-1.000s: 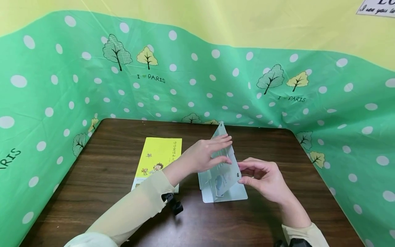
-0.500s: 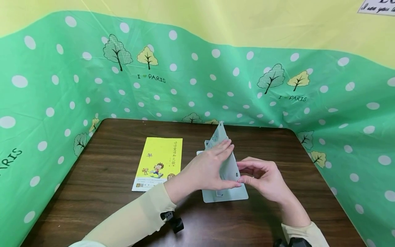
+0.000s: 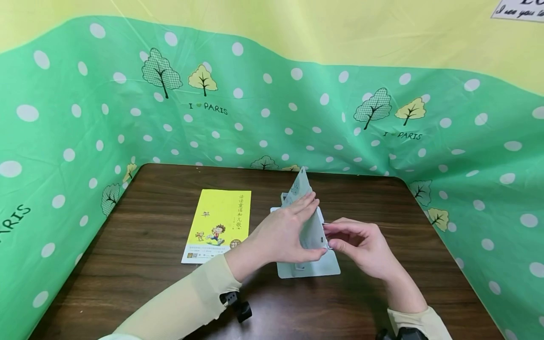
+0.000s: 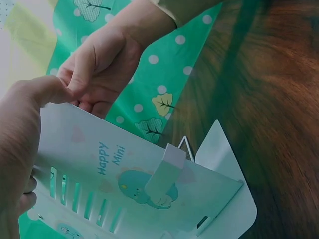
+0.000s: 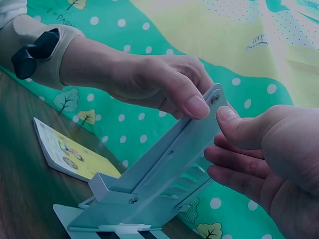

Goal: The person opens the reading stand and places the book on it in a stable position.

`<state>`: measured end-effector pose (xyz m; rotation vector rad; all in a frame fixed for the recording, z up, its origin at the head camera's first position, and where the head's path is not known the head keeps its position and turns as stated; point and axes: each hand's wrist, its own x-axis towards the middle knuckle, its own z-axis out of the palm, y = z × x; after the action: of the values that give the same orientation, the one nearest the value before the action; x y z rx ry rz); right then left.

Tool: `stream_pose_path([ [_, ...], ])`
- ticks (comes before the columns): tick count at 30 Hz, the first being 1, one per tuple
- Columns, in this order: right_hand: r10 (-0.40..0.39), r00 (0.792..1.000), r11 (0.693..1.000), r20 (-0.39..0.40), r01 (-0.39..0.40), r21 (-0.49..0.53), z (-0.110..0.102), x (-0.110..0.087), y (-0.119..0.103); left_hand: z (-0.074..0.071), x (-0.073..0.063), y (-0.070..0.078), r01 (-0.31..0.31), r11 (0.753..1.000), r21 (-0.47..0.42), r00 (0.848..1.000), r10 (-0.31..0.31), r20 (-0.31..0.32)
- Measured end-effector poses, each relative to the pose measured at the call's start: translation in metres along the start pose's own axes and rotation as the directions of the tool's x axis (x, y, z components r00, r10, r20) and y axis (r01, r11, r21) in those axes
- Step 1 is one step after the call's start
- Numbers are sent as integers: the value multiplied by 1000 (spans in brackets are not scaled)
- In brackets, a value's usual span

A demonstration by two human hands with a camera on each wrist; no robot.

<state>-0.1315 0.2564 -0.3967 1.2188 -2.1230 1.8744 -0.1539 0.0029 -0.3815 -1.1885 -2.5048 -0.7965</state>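
Note:
A pale blue folding book stand (image 3: 312,232) stands on the table, its panel tilted up from a flat base (image 3: 316,269). "Happy Mini" and a cartoon animal are printed on the panel (image 4: 92,137) in the left wrist view, beside a row of slots. My left hand (image 3: 280,236) grips the panel by its upper edge, thumb near the corner and fingers spread along it. At the right, my right hand (image 3: 363,245) pinches about the same corner from behind; the right wrist view has its thumb (image 5: 230,117) at the edge and its curled fingers near the slotted back.
A yellow children's book (image 3: 223,212) lies flat to the left of the stand. The dark wood table (image 3: 165,198) is enclosed by a green and yellow dotted cloth (image 3: 263,113).
My left hand shifts from lying across the panel's face to gripping its edge, thumb lower at the corner. The panel tips slightly left. My right hand stays nearly in place.

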Motion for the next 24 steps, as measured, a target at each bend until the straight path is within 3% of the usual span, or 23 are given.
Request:
stream_pose_path([
  [6, -2, 1000, 1000, -1, 2, 13, 0, -2, 1, 0, 0, -6, 0, 1000, -26, 999, -1, -43],
  [13, 87, 996, 996, -15, -88, -33, -3, -7, 1, 0, 0, -13, -37, 997, -67, 997, 32, -67],
  [24, 141, 990, 989, -28, -143, -49, -3, -9, 2, 0, -3, -31, -97, 966, -239, 991, 72, -115],
])
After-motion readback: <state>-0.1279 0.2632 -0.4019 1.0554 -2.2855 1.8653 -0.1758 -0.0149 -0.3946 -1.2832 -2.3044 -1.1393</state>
